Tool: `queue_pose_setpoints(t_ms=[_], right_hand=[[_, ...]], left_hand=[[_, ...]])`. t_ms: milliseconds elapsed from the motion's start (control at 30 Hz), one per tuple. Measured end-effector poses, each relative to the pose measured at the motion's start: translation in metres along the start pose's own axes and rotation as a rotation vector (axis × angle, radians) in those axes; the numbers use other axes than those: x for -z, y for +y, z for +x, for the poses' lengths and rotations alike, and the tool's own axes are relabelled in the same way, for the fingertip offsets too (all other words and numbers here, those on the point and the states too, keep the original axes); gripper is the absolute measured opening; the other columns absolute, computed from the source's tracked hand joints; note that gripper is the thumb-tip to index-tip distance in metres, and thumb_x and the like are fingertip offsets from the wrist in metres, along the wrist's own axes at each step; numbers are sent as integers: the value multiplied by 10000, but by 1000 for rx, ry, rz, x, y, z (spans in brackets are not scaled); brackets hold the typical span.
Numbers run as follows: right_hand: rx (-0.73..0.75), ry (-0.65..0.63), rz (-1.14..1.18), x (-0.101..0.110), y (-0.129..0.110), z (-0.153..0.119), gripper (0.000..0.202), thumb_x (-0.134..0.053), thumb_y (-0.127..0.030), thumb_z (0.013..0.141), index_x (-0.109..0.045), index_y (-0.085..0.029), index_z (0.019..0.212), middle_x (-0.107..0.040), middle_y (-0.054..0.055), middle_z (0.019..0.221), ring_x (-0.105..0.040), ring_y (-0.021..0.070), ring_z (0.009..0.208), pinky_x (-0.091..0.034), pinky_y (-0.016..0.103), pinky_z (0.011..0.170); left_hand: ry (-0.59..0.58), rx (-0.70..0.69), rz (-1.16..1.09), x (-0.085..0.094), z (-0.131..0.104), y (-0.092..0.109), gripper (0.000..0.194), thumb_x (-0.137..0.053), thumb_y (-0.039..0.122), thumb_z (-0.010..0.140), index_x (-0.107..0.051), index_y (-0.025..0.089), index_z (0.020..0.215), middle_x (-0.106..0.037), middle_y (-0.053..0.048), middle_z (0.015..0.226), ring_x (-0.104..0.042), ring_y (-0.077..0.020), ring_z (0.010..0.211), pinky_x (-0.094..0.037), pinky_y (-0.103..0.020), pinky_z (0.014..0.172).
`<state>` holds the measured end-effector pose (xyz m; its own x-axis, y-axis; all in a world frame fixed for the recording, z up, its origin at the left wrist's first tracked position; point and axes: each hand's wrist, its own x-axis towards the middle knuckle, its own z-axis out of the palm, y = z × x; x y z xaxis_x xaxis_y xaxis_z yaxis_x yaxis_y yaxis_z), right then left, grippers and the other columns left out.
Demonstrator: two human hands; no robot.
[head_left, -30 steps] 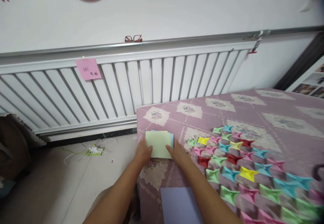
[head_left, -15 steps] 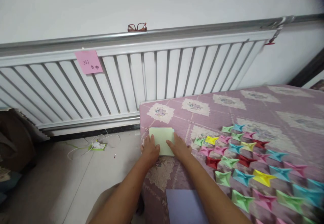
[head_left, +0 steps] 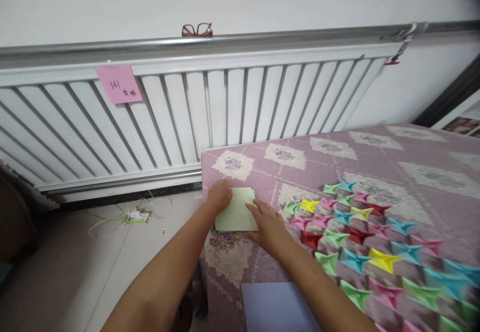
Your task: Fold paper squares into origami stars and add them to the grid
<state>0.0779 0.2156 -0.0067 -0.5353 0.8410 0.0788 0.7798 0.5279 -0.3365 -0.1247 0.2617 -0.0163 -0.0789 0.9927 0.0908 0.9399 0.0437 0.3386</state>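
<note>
- Touching paper stack (head_left: 237, 209) (pale green on top) from both sides, nr table's (head_left: 262, 174) far-L corner, by L edge.
- R hand (head_left: 268, 222): part-open, fingertip on top sheet.
- L hand (head_left: 220, 195): bent; fingers mostly hidden, can't tell if gripping.
- Lavender sheet (head_left: 277, 304) nr L edge, folded papers (head_left: 385, 260) to R.

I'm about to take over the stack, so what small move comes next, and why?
Probably nudge the right hand gently inward against the pale green paper stack, with the left hand steadying the left side. A sliver of a bluish sheet shows past the top sheet's upper right corner, so the stack looks slightly uneven there.
</note>
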Motion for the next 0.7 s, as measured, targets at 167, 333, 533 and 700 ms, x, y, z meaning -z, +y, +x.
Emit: queue_pose_setpoints(t_ms=[167, 333, 533, 700], right_hand=[[24, -57, 30, -12, 10, 13, 779, -734, -219, 648, -433, -210, 1366, -360, 143, 1468, -293, 311, 1347, -293, 477, 1049], [44, -62, 81, -22, 19, 24, 796, -750, -234, 644, -436, -137, 1369, -392, 183, 1438, -342, 295, 1330, -272, 399, 1093], [8, -69, 131, -23, 19, 20, 802, -748, -242, 640, -434, -129, 1369, -338, 194, 1471, -307, 292, 1359, -263, 395, 1103], [-84, -54, 177, -24, 21, 15, 861, -736, -327, 652, -369, -133, 1406, -360, 192, 1460, -320, 319, 1348, -261, 460, 1087]], left_hand=[[-83, -60, 45, -10, 23, 2, 309, -553, 340, 916, -551, 165, 1171, -565, -86, 1181, -586, -215, 995, -508, -426, 842], [-97, -85, 57, -13, 22, -4, 293, -542, 332, 922, -554, 172, 1167, -566, -86, 1182, -586, -209, 990, -511, -414, 839], [-55, -106, 8, -15, 11, -5, 289, -553, 335, 916, -565, 160, 1145, -573, -83, 1172, -581, -218, 1013, -496, -435, 862], [1, -92, -111, -16, 6, -7, 205, -504, 202, 905, -618, 159, 1069, -625, -95, 1110, -559, -225, 1071, -417, -423, 978]])
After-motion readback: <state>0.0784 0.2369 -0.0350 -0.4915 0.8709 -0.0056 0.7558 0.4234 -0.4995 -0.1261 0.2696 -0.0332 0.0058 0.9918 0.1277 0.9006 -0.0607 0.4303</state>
